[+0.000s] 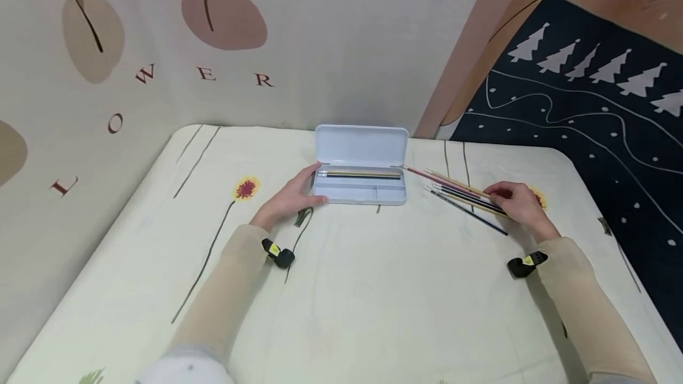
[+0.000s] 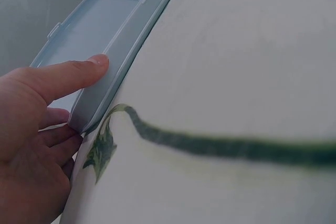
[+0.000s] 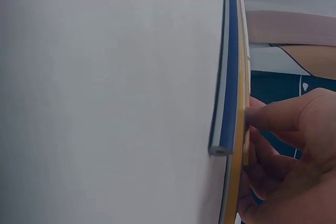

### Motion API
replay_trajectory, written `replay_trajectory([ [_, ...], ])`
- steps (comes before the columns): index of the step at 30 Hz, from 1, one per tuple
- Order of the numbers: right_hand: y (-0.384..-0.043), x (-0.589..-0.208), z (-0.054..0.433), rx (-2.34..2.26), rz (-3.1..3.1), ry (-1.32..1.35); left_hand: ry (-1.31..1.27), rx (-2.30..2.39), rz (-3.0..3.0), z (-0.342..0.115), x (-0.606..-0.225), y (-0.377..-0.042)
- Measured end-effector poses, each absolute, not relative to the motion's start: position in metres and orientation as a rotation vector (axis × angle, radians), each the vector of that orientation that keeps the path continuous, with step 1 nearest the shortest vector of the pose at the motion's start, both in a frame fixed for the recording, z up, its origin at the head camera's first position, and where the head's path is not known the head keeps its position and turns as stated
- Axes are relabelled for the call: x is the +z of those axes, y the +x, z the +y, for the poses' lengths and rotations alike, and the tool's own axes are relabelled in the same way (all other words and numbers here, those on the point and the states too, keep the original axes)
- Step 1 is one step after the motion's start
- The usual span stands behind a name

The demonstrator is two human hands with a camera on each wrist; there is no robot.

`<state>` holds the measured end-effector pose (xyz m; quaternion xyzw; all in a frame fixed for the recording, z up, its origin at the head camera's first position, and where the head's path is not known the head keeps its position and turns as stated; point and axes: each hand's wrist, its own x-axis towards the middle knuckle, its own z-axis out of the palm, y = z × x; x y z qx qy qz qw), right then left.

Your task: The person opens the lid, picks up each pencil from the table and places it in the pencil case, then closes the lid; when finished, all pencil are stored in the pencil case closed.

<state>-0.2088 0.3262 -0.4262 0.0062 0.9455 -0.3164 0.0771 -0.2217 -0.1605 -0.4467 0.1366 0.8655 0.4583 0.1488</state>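
A light-blue pencil case (image 1: 349, 195) stands with its lid raised at the back of the table. A few pencils (image 1: 363, 175) lie in its long rear compartment; the front compartments hold nothing. My left hand (image 1: 290, 195) grips the case's left end, thumb (image 2: 79, 77) along the front wall and fingers round the corner. To the right lies a loose bunch of pencils (image 1: 459, 189), red, natural wood and dark. My right hand (image 1: 517, 205) pinches a natural-wood pencil at the bunch's right end. A blue pencil (image 3: 229, 93) lies in front of it in the right wrist view.
A pale cloth printed with flowers (image 1: 246, 188) covers the table. Behind it hangs a light curtain with letters (image 1: 264, 80), and a dark tree-patterned cloth (image 1: 587, 105) hangs at the right. Each sleeve carries a small black wrist camera (image 1: 278, 253).
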Motion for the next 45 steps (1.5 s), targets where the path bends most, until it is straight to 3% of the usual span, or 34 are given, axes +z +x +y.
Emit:
replay_trajectory([
  [45, -0.217, -0.413, 0.298, -1.209, 2.871, -0.182, 0.314, 1.245, 2.507, -0.159, -0.448, -0.222],
])
